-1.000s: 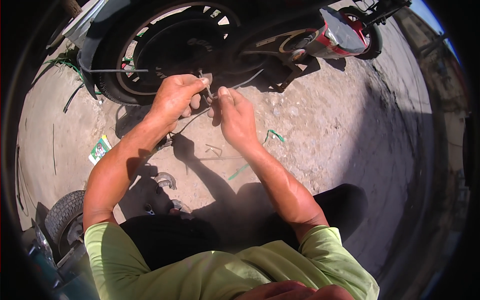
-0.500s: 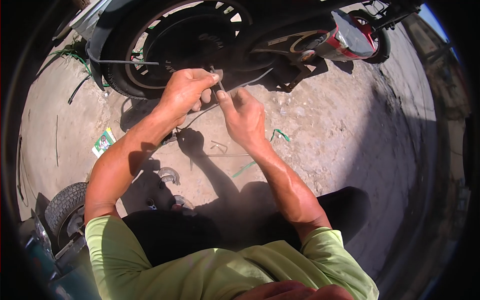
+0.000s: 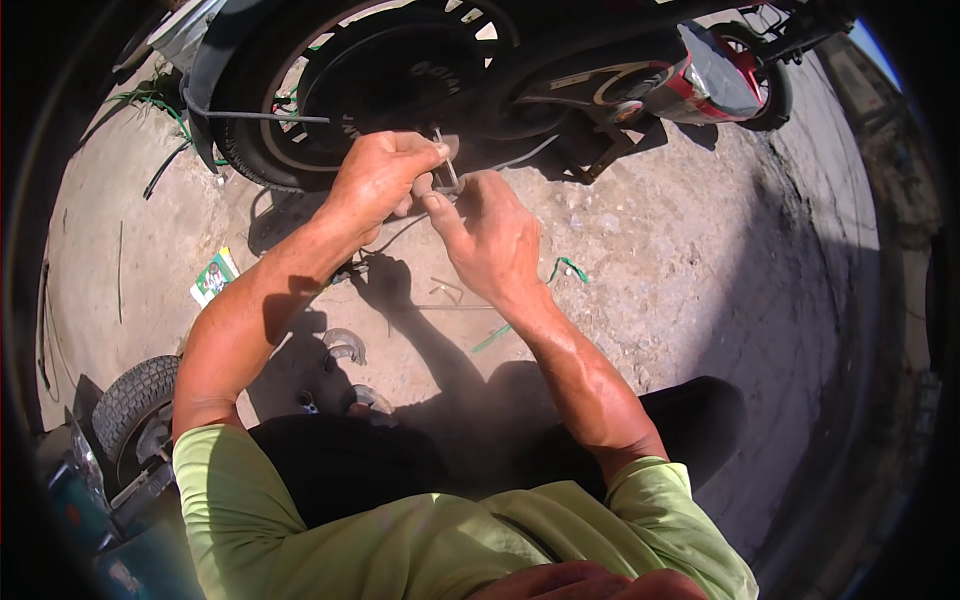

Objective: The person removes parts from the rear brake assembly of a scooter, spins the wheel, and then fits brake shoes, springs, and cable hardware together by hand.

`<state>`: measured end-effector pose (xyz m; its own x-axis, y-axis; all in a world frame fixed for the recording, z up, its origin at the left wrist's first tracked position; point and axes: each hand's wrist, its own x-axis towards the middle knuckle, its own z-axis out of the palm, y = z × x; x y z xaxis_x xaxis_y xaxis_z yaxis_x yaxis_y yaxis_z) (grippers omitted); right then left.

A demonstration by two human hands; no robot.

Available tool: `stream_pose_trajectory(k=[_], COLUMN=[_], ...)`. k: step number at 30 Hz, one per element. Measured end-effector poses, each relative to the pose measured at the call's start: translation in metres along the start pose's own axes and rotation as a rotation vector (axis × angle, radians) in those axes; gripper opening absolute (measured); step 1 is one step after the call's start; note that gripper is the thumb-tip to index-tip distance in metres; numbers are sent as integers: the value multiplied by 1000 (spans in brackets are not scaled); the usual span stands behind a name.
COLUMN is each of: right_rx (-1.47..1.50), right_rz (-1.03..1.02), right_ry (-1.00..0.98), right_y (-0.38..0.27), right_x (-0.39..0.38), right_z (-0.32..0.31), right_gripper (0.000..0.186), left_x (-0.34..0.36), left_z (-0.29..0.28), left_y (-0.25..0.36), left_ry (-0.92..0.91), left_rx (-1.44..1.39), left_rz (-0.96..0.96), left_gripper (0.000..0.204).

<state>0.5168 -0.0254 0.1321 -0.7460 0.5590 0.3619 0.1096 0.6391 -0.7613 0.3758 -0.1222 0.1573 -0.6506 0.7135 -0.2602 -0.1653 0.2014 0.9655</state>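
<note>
My left hand [image 3: 382,178] is closed, its thumb and fingertips pinching a thin, pale metal rod [image 3: 449,168] beside the scooter's rear wheel. The rod's lower end runs to my right hand [image 3: 493,238], which is closed around it with curled fingers, its thumb lying to the left of the rod. Small grey flat pieces show by the left fingertips, too blurred to name. A thin grey cable [image 3: 528,152] passes behind my hands. Just beyond them, the scooter's wheel hub [image 3: 395,80] sits inside a black tyre [image 3: 245,150].
A grey bar [image 3: 265,117] juts across the tyre. On the dusty ground [image 3: 660,290] lie curved brake shoes [image 3: 345,346], a bent metal piece [image 3: 447,290], green string [image 3: 570,268] and a printed packet [image 3: 213,277]. A small wheel [image 3: 135,405] stands at the lower left.
My right thumb has come off the rod and shifted left and down. Everything in view has slid slightly right. The left hand keeps its pinch.
</note>
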Motion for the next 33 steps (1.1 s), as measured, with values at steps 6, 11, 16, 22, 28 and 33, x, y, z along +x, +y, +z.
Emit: stream_pose_trajectory(k=[6, 11, 16, 22, 28, 33], right_rx=[730, 1637, 704, 25, 911, 1880], right_rz=[419, 1021, 611, 91, 643, 1049], right_ry=[-157, -297, -96, 5, -209, -482], right_y=[-1, 13, 19, 9, 5, 9], right_x=[2, -4, -7, -2, -1, 5], right_z=[3, 8, 14, 6, 12, 9], right_gripper=[46, 44, 40, 46, 35, 36], left_x=[-5, -4, -4, -5, -3, -2], left_z=[-1, 4, 1, -1, -1, -8], left_y=[3, 5, 1, 2, 0, -3], left_ry=[2, 19, 28, 33, 11, 45], left_rx=[29, 42, 31, 45, 28, 61], left_rz=[-2, 0, 7, 14, 22, 13], left_gripper=[25, 23, 23, 23, 25, 27])
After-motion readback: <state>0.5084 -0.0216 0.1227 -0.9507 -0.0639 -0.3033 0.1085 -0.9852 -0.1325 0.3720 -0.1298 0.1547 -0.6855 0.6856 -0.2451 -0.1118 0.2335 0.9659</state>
